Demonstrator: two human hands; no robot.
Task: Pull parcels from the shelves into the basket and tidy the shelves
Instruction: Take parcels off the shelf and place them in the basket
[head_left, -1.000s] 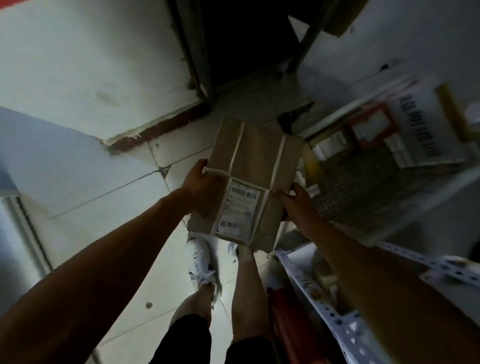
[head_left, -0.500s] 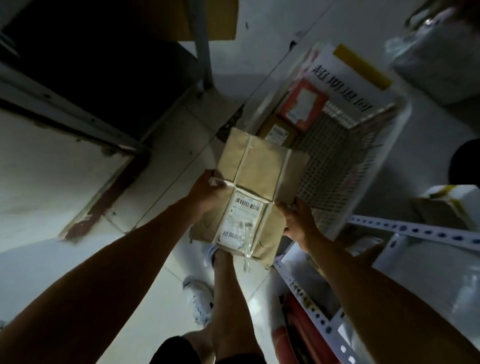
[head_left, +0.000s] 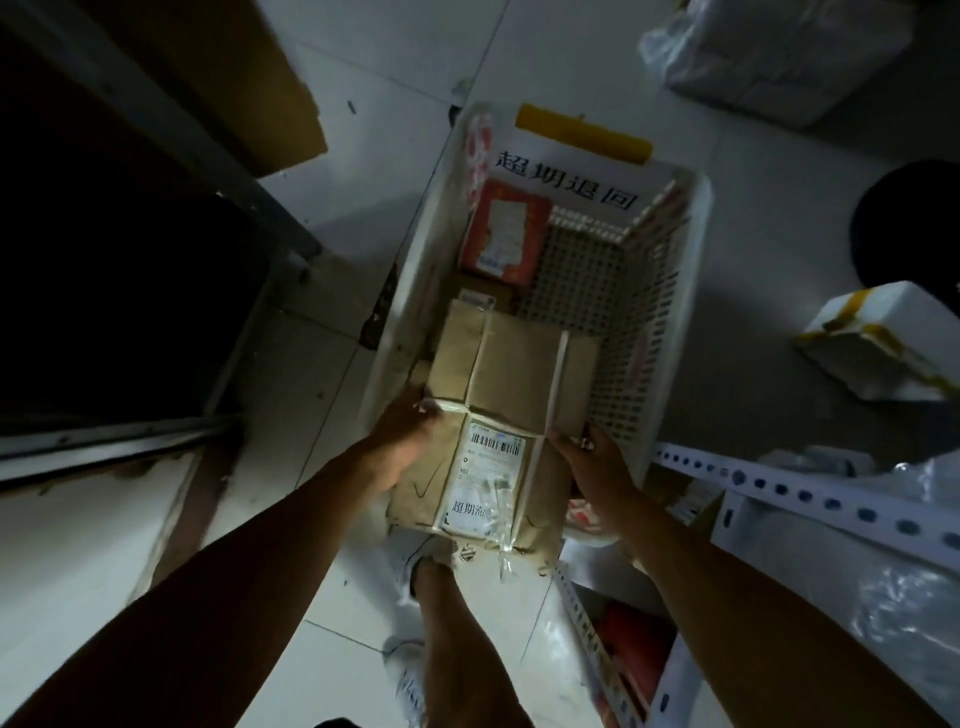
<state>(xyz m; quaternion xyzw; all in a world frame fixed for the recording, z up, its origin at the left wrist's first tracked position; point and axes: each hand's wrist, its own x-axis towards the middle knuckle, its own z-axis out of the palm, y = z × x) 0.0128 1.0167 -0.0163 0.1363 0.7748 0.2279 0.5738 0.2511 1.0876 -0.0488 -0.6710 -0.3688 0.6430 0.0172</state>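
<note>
I hold a brown cardboard parcel (head_left: 511, 384), taped and bearing a white shipping label, over the near end of the white perforated basket (head_left: 675, 312) on the floor. My left hand (head_left: 402, 441) grips its left edge. My right hand (head_left: 589, 465) grips its right edge. Inside the basket lie a red parcel (head_left: 506, 228) with a white label and a small brown parcel (head_left: 483, 296) partly hidden by the one I hold. A white sign with black characters (head_left: 566, 174) stands at the basket's far end.
A white perforated shelf rail (head_left: 810, 493) runs at the right, with plastic-wrapped parcels (head_left: 914, 571) behind it and red items (head_left: 634, 649) on a lower shelf. A white foam box (head_left: 883, 343) and a bagged parcel (head_left: 779, 52) lie on the floor. Dark doorway at left.
My view has swung right and the basket now lies straight ahead. Both hands have carried the parcel forward over the basket's near end.
</note>
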